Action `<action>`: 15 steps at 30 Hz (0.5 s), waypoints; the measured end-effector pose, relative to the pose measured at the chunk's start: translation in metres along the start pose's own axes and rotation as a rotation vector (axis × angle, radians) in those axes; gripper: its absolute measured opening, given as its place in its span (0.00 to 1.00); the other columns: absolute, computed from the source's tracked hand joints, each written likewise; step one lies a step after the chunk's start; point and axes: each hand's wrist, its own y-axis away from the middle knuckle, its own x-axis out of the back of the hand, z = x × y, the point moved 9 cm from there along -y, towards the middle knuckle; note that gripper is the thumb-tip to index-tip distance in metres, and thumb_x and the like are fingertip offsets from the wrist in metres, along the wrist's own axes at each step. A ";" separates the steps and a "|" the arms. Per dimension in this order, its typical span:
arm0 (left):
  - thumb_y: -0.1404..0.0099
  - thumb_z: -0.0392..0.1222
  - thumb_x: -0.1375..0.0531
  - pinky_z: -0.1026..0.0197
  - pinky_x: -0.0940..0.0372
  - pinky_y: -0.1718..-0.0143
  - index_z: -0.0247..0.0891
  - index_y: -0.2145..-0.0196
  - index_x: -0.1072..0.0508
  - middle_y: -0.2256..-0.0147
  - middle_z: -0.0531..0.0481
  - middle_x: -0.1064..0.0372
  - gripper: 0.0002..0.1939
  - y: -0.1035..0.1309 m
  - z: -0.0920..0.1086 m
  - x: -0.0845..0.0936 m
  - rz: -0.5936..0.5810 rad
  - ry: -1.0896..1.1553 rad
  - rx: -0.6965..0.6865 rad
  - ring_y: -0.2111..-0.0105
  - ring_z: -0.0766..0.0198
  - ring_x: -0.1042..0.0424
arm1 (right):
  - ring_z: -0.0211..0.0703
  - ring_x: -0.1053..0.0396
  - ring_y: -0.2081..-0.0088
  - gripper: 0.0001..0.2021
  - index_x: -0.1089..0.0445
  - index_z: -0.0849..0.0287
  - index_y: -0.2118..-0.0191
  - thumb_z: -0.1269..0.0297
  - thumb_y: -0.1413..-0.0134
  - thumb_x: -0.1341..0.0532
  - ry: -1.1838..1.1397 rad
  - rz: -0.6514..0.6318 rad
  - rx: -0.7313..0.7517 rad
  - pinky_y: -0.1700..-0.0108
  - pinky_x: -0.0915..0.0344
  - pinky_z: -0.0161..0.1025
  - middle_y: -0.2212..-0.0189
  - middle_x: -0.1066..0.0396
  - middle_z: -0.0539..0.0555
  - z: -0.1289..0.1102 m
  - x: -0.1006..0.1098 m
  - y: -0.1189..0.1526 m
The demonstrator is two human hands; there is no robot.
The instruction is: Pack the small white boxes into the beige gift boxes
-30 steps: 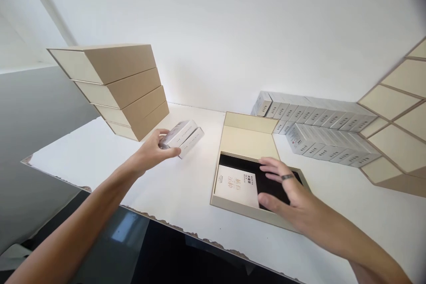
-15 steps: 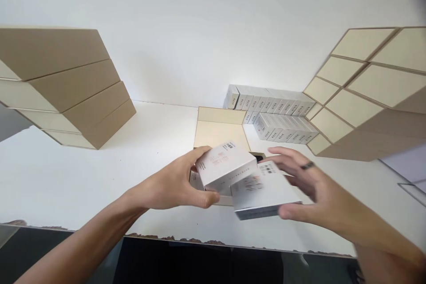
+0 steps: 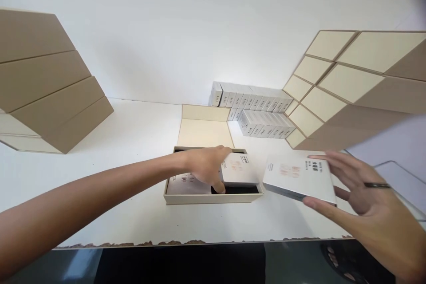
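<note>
An open cream gift box (image 3: 213, 199) lies on the white table, its lid (image 3: 206, 131) folded back. In its left part sits a white carton (image 3: 186, 186), partly covered by my left arm. My left hand (image 3: 209, 166) grips a second white carton (image 3: 239, 169) by its left end, tilted over the box's right part, where dark lining shows below it. Off to the right, my right hand (image 3: 353, 191) holds a third white carton (image 3: 297, 175) up in the air, thumb on the near edge and fingers at the far side. A dark ring is on one finger.
Rows of small white cartons (image 3: 266, 122) stand against the wall behind the lid. Stacked cream and tan boxes rise at the right (image 3: 326, 102) and left (image 3: 49, 84). The table's chipped front edge (image 3: 173, 243) runs close to me.
My left hand has moved its carton right and down into the open box. My right hand has drawn its carton away to the right, so the two cartons no longer overlap.
</note>
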 end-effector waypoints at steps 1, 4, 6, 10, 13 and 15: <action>0.52 0.54 0.31 0.46 0.31 0.49 0.37 0.36 0.44 0.37 0.35 0.40 0.49 -0.004 -0.001 -0.004 -0.023 -0.026 0.010 0.42 0.41 0.35 | 0.68 0.44 0.33 0.35 0.41 0.34 0.44 0.43 0.60 0.29 -0.044 0.040 0.023 0.39 0.32 0.55 0.37 0.37 0.49 -0.005 0.003 0.001; 0.57 0.54 0.29 0.42 0.32 0.48 0.38 0.38 0.39 0.37 0.33 0.38 0.51 -0.014 -0.009 -0.015 -0.093 -0.085 0.061 0.40 0.35 0.36 | 0.67 0.45 0.33 0.34 0.40 0.36 0.45 0.43 0.58 0.28 -0.127 0.078 0.067 0.38 0.34 0.59 0.39 0.36 0.52 -0.021 -0.002 -0.001; 0.58 0.56 0.28 0.42 0.32 0.50 0.40 0.35 0.42 0.37 0.33 0.37 0.55 -0.014 -0.014 -0.015 -0.130 -0.071 0.090 0.41 0.35 0.34 | 0.65 0.43 0.34 0.37 0.41 0.37 0.43 0.45 0.59 0.27 -0.140 0.022 0.102 0.37 0.36 0.60 0.37 0.37 0.52 -0.029 -0.018 -0.008; 0.48 0.64 0.34 0.48 0.34 0.46 0.45 0.33 0.43 0.35 0.41 0.38 0.49 0.007 -0.011 0.004 -0.076 0.035 0.059 0.40 0.43 0.34 | 0.56 0.45 0.32 0.39 0.46 0.39 0.38 0.49 0.53 0.28 -0.211 -0.228 0.247 0.35 0.38 0.52 0.33 0.42 0.51 -0.038 -0.061 -0.030; 0.45 0.65 0.36 0.55 0.33 0.57 0.48 0.46 0.29 0.45 0.47 0.27 0.32 0.040 -0.015 0.018 0.013 0.033 0.096 0.49 0.47 0.27 | 0.56 0.44 0.33 0.32 0.42 0.42 0.37 0.48 0.44 0.34 -0.093 -0.562 0.305 0.37 0.37 0.50 0.32 0.46 0.52 -0.040 -0.100 -0.039; 0.49 0.66 0.34 0.58 0.35 0.65 0.47 0.51 0.26 0.51 0.47 0.25 0.32 0.061 -0.023 0.022 0.069 -0.005 0.164 0.56 0.48 0.25 | 0.59 0.45 0.33 0.23 0.32 0.44 0.43 0.45 0.42 0.38 0.157 -0.786 0.321 0.36 0.39 0.54 0.33 0.43 0.52 -0.040 -0.123 -0.038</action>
